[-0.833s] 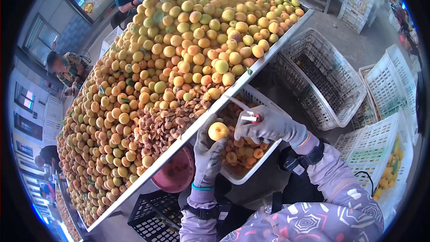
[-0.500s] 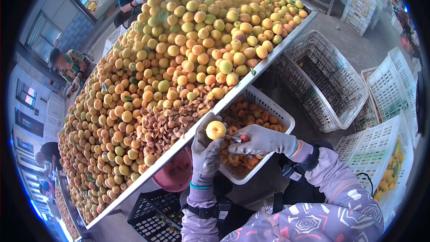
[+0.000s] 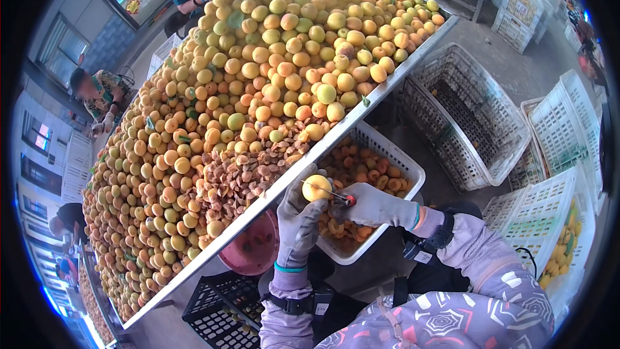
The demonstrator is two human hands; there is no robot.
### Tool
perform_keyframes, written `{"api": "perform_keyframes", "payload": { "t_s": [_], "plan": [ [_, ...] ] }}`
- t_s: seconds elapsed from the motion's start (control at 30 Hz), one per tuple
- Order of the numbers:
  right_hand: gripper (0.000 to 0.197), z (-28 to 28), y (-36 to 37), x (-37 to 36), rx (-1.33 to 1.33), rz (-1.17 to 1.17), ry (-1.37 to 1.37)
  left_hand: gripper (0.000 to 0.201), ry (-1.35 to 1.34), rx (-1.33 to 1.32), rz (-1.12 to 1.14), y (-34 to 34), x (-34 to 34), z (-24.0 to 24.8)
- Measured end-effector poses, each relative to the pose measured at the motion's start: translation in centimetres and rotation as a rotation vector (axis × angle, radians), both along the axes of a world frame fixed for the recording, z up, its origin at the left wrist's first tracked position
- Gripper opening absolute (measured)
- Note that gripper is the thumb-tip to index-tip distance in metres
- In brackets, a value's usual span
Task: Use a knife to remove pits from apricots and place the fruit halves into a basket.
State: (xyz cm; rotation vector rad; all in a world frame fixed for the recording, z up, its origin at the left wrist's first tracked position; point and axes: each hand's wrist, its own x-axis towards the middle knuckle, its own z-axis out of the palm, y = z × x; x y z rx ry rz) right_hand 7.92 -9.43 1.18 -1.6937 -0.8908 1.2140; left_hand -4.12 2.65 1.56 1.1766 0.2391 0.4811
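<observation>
The left hand (image 3: 298, 214), in a grey glove, has its fingers closed around a yellow apricot (image 3: 316, 188) and holds it up just in front of the metal edge of the long sorting table (image 3: 258, 203). The right hand (image 3: 374, 205), gloved the same way, is clenched on a small knife with a red handle end (image 3: 349, 200); its thin blade lies across the top of the fruit, touching it.

Directly below and behind both hands sits a white plastic basket (image 3: 400, 161), tucked partly under the table edge. It holds a layer of orange apricot halves (image 3: 365, 168), cut faces showing in places, filling most of the floor of the basket.

The table itself is heaped with whole apricots (image 3: 284, 64), yellow to orange with a few green ones, piled high from the near rim to the far end. Close to the left hand a patch of brown pits (image 3: 242, 178) lies among the fruit (a loose mound, not in any container).

Under the table edge, left of the hand, is a pink round basin (image 3: 248, 255), with only a few specks visible inside. Below it stands a black slatted crate (image 3: 216, 313); its contents cannot be made out. To the right, well apart from the hands, a large grey-white crate (image 3: 465, 116) stands tilted with nothing visible inside, and further white crates (image 3: 555, 136) stand beside it, one at the lower right holding yellow fruit (image 3: 565, 245).

Other people work at the far side of the table.
</observation>
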Motion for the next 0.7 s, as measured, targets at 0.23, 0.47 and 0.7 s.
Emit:
{"api": "perform_keyframes", "payload": {
  "t_s": [0.23, 0.47, 0.7],
  "plan": [
    [0.022, -2.0, 0.8, -0.9, 0.2, -0.012, -0.332, 0.064, 0.015, -0.256, -0.069, -0.8, 0.4, 0.5],
    [0.016, -2.9, -0.3, -0.6, 0.111, -0.029, -0.286, 0.051, 0.111, -0.088, 0.019, -2.0, 1.1, 1.4],
    [0.021, -2.8, 0.6, -2.9, 0.228, -0.149, -0.187, 0.05, 0.112, -0.174, 0.072, -2.3, 0.6, 0.3]
  ]
}}
